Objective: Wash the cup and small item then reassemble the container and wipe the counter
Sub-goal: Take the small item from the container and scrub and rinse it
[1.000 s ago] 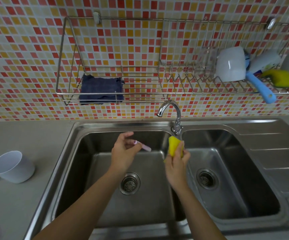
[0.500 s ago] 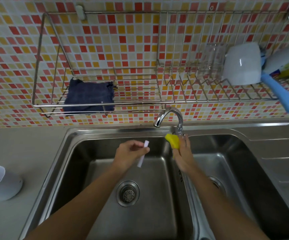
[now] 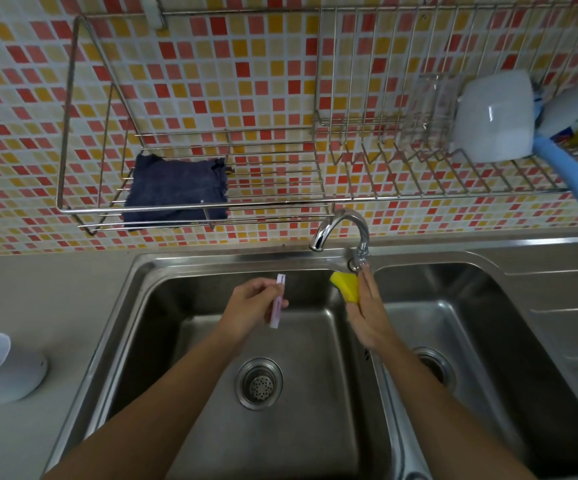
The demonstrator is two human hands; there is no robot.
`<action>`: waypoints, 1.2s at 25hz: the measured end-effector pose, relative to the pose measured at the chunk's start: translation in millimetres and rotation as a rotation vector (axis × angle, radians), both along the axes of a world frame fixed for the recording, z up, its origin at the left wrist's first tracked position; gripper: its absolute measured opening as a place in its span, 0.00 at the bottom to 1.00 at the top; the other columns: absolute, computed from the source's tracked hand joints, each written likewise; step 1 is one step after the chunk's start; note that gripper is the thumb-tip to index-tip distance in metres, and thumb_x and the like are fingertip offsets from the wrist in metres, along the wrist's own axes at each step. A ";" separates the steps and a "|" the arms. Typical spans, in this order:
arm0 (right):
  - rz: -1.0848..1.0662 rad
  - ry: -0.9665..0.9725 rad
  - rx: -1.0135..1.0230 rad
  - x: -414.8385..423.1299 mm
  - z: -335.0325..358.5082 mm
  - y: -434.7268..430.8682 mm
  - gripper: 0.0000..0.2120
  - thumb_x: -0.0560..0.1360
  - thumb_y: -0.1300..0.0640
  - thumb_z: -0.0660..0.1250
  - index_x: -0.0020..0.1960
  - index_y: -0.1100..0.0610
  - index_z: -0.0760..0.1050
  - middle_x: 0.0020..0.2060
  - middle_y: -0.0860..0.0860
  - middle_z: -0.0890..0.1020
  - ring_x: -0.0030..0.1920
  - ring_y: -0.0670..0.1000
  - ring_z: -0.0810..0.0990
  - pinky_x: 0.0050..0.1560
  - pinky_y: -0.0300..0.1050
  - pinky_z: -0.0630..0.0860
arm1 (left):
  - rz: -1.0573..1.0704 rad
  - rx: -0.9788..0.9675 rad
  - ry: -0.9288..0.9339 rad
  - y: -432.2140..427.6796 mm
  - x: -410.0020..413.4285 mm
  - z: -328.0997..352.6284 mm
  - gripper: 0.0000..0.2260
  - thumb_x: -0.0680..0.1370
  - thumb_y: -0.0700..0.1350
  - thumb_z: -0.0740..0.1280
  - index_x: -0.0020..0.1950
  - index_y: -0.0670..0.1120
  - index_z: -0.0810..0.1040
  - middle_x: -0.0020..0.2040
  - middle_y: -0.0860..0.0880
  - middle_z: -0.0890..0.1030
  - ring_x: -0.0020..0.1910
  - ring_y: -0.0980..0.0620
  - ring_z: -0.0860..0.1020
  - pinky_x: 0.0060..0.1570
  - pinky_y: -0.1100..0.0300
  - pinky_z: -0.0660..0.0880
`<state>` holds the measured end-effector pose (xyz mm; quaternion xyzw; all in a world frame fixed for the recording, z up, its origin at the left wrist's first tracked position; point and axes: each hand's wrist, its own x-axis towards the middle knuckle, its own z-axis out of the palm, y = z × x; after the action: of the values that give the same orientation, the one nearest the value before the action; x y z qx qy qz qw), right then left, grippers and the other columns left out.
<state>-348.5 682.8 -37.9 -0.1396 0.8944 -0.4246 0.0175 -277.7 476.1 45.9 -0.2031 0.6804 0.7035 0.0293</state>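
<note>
The left hand (image 3: pixel 251 308) pinches the small pink item (image 3: pixel 278 301), long axis upright, just left of the faucet (image 3: pixel 344 230). The right hand (image 3: pixel 367 311), nearer the faucet base, clamps a yellow sponge (image 3: pixel 346 285).

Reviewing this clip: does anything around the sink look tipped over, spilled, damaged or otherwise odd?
One thing: the white cup on the counter left of the sink is tilted, not upright. No spill or damage shows. The left hand holds the small pink item; the right hand holds a yellow sponge.

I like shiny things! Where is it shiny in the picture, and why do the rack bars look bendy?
Head view: bright glare sits on the tap and streaks the sink's right draining board; the wide lens bows the wire rack near the edges; the white cup at far left looks stretched and soft.
</note>
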 end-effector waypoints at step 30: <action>0.025 0.307 0.103 23.0 29.9 -28.5 0.31 0.76 0.63 0.64 0.74 0.58 0.54 0.68 0.59 0.65 0.66 0.55 0.67 0.64 0.51 0.70 | -0.020 0.154 -0.172 24.2 -34.9 -0.6 0.05 0.77 0.36 0.64 0.45 0.37 0.79 0.36 0.43 0.78 0.26 0.59 0.74 0.28 0.70 0.72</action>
<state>-325.5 654.3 -8.0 -0.2130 0.9053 -0.3516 -0.1068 -312.6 500.3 45.2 -0.2530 0.6215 0.7333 0.1099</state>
